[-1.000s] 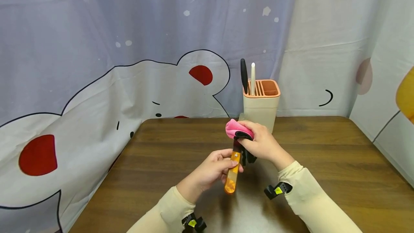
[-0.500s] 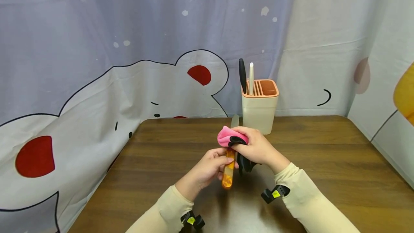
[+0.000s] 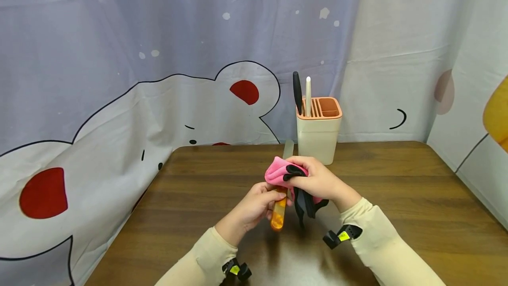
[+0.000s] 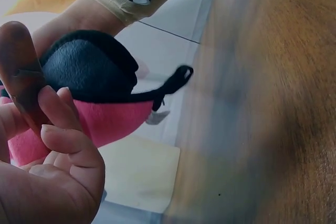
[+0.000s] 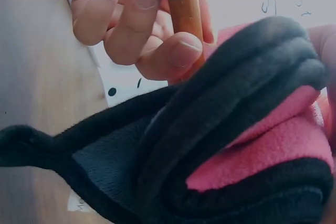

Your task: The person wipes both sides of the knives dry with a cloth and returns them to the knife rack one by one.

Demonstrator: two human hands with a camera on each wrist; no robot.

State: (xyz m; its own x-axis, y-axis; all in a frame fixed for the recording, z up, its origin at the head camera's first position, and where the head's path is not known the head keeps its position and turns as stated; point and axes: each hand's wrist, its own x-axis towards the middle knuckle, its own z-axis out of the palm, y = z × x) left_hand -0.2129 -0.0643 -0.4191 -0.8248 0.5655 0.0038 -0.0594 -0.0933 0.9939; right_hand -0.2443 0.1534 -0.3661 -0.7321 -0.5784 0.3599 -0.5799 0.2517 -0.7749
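My left hand [image 3: 255, 204] holds a knife by its amber-orange handle [image 3: 278, 215], thumb on top and fingers beneath. The flat, greyish blade [image 3: 289, 148] points away toward the back of the table. In my right hand [image 3: 317, 182] is a bunched pink cloth [image 3: 278, 170] with a black side and black edging, folded around the knife where handle meets blade. That cloth hides the lower blade, and its loose end hangs below my right palm. A black hanging loop [image 4: 178, 77] sticks out from the cloth in the left wrist view.
Behind my right hand stands a cream knife block [image 3: 319, 142] with an orange slotted top. A black handle [image 3: 297, 92] and a white handle [image 3: 308, 96] rise from its slots. The wooden table [image 3: 214, 171] ends at a patterned curtain [image 3: 178, 34].
The cloth has come down the blade toward the handle with my right hand, uncovering the blade's far end. More of the cloth's black side now hangs down. Both hands shifted slightly left.
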